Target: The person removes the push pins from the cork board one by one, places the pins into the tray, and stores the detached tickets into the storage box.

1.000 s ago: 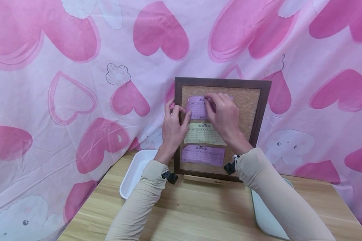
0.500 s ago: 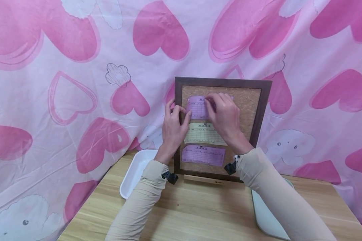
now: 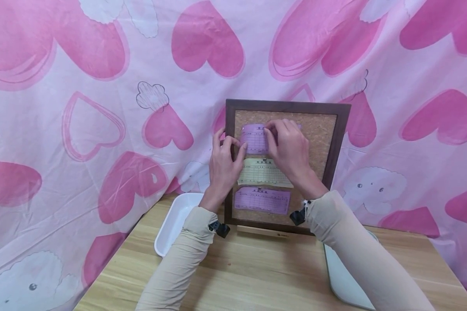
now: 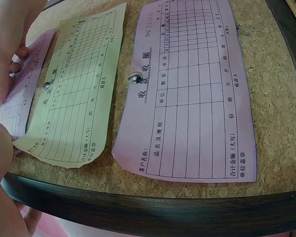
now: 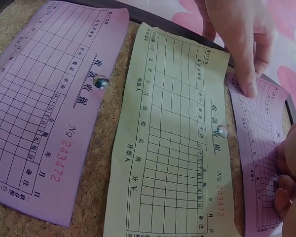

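Note:
A cork board [image 3: 319, 134] in a dark wooden frame stands upright on the table. High on it lies a purple receipt slip [image 3: 254, 140]. My left hand [image 3: 223, 166] grips the board's left edge, its thumb pressing the slip's left end. At the slip's top middle, my right hand [image 3: 292, 149] pinches with thumb and index finger what seems to be a pushpin, hidden by the fingertips. Below are a yellow-green receipt slip [image 5: 172, 133] and a lower purple receipt slip [image 4: 187, 113]. Each shows a shiny pin, one on the yellow slip [image 5: 220, 131], one on the purple [image 4: 135, 78].
A white tray [image 3: 164, 231] stands left of the board, partly behind my left forearm. At the right, a pale green tray [image 3: 344, 276] lies partly under my right forearm. A wooden stand [image 3: 262, 232] supports the board on the table [image 3: 233, 276]. Pink heart-print cloth [image 3: 206, 39] hangs behind.
Almost nothing moves. My right hand's fingers shift very slightly at the top of the upper purple slip; my left hand keeps its place.

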A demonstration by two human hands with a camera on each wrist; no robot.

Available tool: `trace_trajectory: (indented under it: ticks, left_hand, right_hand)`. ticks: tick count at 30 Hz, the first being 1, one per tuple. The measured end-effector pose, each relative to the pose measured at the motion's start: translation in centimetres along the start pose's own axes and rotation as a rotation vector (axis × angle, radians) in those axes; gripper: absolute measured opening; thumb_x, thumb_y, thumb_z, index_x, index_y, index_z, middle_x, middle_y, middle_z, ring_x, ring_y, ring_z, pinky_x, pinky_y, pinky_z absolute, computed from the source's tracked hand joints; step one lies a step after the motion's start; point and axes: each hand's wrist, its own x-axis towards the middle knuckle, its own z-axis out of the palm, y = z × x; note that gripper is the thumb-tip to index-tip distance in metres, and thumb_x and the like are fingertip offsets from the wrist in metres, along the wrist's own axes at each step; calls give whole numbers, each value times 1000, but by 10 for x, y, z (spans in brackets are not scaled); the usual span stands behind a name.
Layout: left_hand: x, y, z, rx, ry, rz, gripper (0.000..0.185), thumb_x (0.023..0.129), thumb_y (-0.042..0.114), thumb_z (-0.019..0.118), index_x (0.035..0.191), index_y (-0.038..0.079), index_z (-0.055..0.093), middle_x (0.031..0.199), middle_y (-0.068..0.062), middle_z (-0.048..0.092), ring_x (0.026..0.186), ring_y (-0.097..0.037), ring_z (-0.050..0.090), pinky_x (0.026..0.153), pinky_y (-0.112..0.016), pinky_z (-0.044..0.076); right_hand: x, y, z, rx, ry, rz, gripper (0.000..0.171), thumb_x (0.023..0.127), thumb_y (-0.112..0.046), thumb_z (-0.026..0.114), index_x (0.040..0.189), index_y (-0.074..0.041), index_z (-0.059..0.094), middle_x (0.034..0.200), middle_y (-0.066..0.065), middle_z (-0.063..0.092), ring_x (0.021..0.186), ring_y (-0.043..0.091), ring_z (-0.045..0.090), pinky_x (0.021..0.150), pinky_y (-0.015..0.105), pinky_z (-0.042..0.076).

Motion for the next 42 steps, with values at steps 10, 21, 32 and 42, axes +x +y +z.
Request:
trace_trajectory:
  ticks: [10,21,32,42]
  left_hand:
    - [0,2,2,10,33,-14,27,104,36,73,100,10,68,160,-14,51,127,-36,69,89,-50,63]
    - [0,3,2,-9,35,-21,26,103,35,74,100,10,68,160,-13,51,128,-36,68,85,-50,63]
    - [-2,1,-2,-22,39,-18,28,104,38,72,101,10,68,159,-10,52,114,-32,73,75,-46,61]
    - [-3,0,-13,-60,71,19,27,104,33,72,99,7,68,155,-11,57,131,-29,66,97,-48,59]
  right_hand:
    - [-3,6,-3,23,-43,-10,17,108,-25,66,110,-9,73,92,7,69,81,24,63,65,42,51]
    - [-6,9,-9,50,-55,21,19,108,-25,65,111,-8,72,96,8,69,84,25,62,69,40,51]
    - [-14,18,-18,52,-37,70,18,109,-24,63,112,-7,68,97,9,66,85,25,60,71,37,47]
    - [-25,27,-31,75,15,87,21,109,-24,62,113,-4,67,97,12,65,82,26,60,71,37,45]
